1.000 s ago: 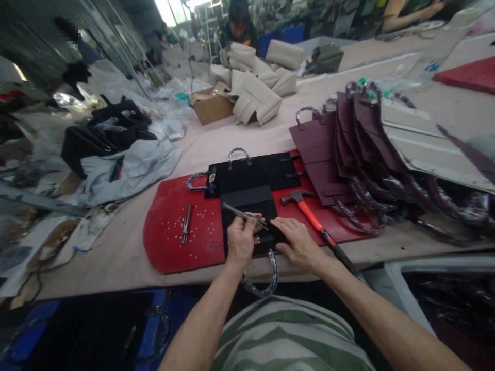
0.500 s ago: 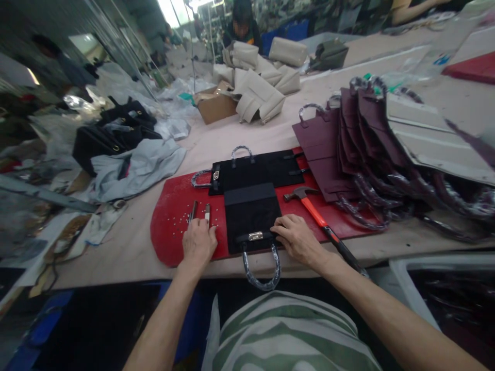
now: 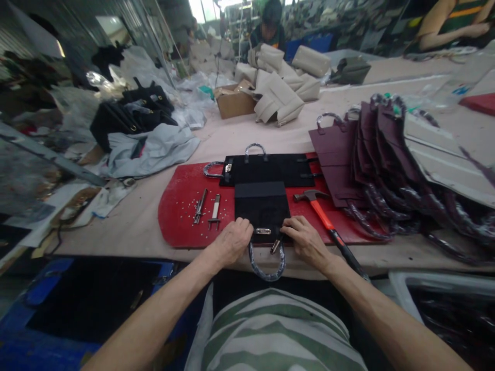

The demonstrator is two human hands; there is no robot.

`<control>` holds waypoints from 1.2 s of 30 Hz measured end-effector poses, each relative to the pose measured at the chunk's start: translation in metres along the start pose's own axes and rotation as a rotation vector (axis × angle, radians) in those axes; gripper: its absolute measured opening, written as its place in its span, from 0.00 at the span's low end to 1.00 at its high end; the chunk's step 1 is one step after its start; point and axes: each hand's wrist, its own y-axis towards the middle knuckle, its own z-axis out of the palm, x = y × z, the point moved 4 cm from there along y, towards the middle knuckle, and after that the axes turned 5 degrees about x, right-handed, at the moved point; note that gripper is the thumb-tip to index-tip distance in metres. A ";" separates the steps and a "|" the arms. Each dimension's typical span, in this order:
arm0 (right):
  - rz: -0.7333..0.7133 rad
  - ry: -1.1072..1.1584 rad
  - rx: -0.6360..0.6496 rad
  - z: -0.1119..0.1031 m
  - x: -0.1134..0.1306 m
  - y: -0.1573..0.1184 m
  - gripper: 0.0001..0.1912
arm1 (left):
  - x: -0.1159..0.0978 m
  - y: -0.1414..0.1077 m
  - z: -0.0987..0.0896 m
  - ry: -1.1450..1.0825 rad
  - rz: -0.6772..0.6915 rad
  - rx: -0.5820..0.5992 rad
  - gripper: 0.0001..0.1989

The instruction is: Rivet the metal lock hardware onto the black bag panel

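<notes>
The left hand (image 3: 232, 242) and right hand (image 3: 308, 240) flank the black panel's (image 3: 260, 208) lower end, fingers bent, their hold indeterminable; between them the wrapped handle (image 3: 268, 277) appears attached, the metal plate (image 3: 263, 231) seated, and a tilted metal piece (image 3: 275, 246) not yet settled.

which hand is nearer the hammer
The right. The right hand is just left of the hammer, beside its handle, near the black panel's lower right corner. The left hand is farther left, near the panel's lower left corner.
</notes>
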 end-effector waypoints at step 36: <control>0.000 0.131 0.097 -0.001 -0.004 0.013 0.35 | 0.009 -0.043 0.039 -0.499 -0.066 -0.547 0.20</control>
